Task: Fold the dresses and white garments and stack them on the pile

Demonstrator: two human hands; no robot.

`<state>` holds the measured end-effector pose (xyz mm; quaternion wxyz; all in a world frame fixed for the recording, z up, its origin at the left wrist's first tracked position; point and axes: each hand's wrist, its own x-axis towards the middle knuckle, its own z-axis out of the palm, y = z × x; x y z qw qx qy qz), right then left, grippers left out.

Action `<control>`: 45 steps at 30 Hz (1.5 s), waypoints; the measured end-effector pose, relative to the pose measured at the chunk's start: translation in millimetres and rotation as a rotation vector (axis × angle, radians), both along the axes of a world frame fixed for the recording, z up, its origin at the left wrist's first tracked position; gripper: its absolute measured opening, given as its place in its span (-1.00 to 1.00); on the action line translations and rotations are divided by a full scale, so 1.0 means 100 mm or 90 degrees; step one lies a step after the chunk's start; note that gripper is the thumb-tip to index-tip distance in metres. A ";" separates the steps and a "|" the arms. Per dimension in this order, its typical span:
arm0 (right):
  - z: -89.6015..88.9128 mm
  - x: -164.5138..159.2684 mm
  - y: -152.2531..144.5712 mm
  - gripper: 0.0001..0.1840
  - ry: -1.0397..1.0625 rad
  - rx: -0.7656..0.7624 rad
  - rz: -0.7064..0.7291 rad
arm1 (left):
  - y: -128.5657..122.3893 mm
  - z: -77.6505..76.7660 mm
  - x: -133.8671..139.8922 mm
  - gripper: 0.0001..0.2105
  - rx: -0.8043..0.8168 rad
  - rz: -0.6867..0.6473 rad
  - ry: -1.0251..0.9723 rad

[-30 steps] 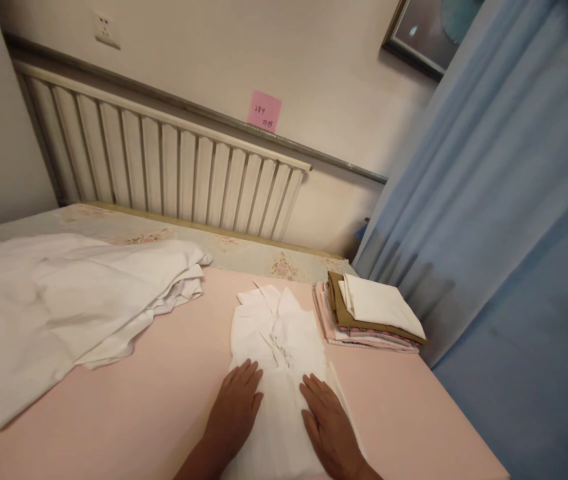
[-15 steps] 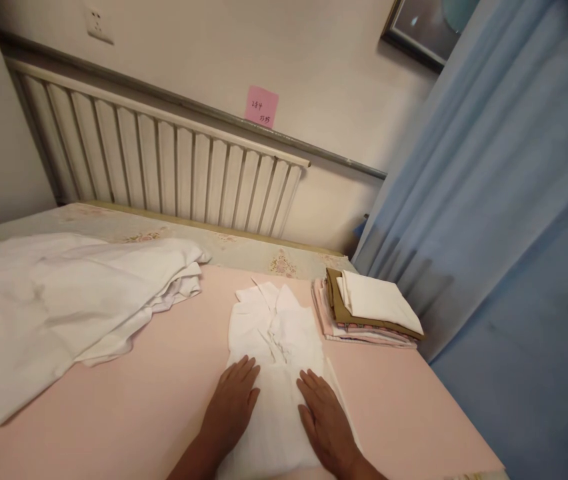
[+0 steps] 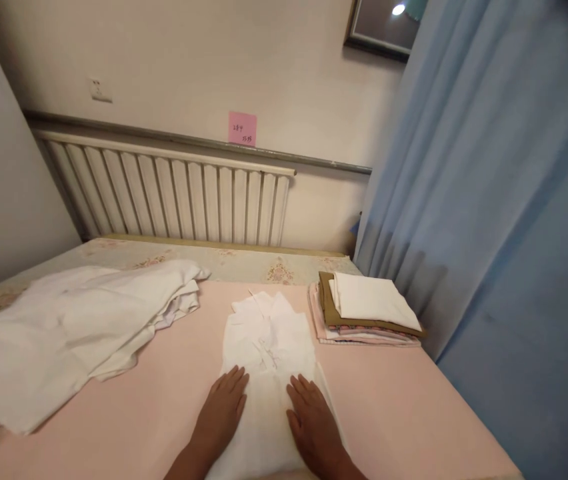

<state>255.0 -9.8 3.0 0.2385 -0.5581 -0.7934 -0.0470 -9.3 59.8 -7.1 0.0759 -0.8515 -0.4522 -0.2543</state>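
A white shirt [image 3: 269,340], folded into a long narrow shape with its collar at the far end, lies in front of me on a pink sheet [image 3: 154,393]. My left hand [image 3: 221,407] rests flat on the shirt's left edge, fingers stretched out and pointing away from me. Opposite it, my right hand [image 3: 314,417] lies flat on the right side, its thumb apart from the fingers. Neither hand grasps anything. The near end of the shirt runs down between my forearms.
A loose heap of white cloth [image 3: 74,327] spreads over the left side. At the right stands a stack of folded fabric [image 3: 374,310], white and brown on top. Beyond are a radiator [image 3: 179,197], a wall with a pink note [image 3: 242,129], and a blue curtain [image 3: 464,173].
The camera view has tilted up and levelled somewhat. Both hands stay flat on the shirt, with hardly any shift along it.
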 end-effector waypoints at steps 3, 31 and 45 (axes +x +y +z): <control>-0.04 -0.01 0.01 -0.49 0.032 0.015 -0.007 | -0.02 0.05 0.11 -0.64 -0.008 0.040 0.034; -0.33 0.06 0.10 -0.49 0.048 0.037 0.050 | -0.39 0.21 0.87 -0.48 0.047 0.012 0.154; -0.08 0.03 -0.01 -0.48 0.030 0.011 0.023 | -0.42 0.19 0.88 -0.51 -0.029 0.017 0.120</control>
